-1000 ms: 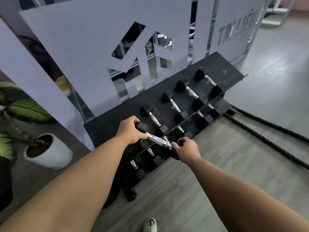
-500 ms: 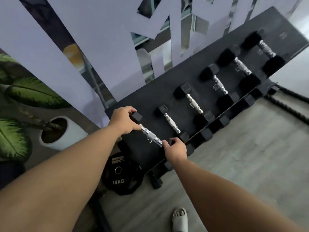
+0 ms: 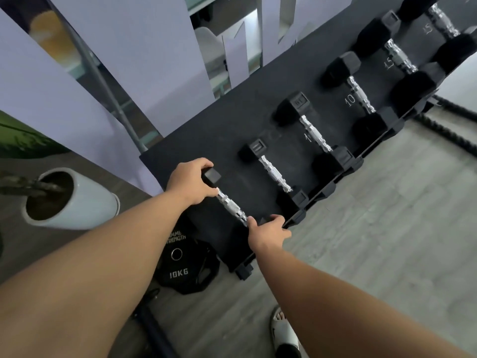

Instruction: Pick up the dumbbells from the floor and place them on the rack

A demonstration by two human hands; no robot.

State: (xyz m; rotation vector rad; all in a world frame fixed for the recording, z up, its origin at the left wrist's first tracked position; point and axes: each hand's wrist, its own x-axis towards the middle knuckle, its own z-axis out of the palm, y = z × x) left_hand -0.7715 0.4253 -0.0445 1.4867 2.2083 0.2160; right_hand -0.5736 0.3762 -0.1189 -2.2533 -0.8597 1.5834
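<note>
The left hand is curled over the far black head and the right hand is curled over the near head of a small dumbbell, which lies at the left end of the sloping black rack, beside other dumbbells.

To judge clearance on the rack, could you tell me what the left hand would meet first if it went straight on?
Probably the next dumbbell on the rack, though depth is unclear.
</note>
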